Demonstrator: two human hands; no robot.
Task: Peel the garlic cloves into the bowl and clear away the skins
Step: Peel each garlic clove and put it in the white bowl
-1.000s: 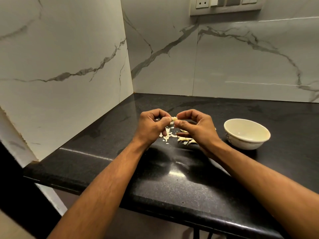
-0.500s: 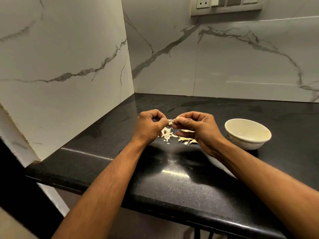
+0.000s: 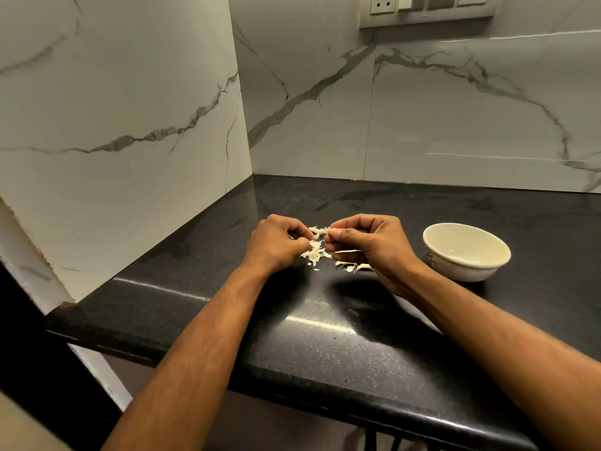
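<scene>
Head view: black countertop (image 3: 325,353), marble walls (image 3: 130,92)

Desk: black polished stone desk (image 3: 325,336) fills the lower middle of the frame, set into a wall corner.
Hands: left hand (image 3: 276,244) and right hand (image 3: 367,242) meet at frame centre, over the desk.
Skins: pale papery garlic skins (image 3: 317,252) lie on the desk, under and between the hands.
Bowl: round cream ceramic bowl (image 3: 466,252) stands on the desk, right of the right hand.
Sockets: wall switch and socket panel (image 3: 426,9) sits at upper right, behind the bowl.

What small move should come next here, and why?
Probably keep stripping skin: the left hand and right hand pinch a garlic clove with skin trailing, above the skins on the counter; the bowl looks empty.
</scene>
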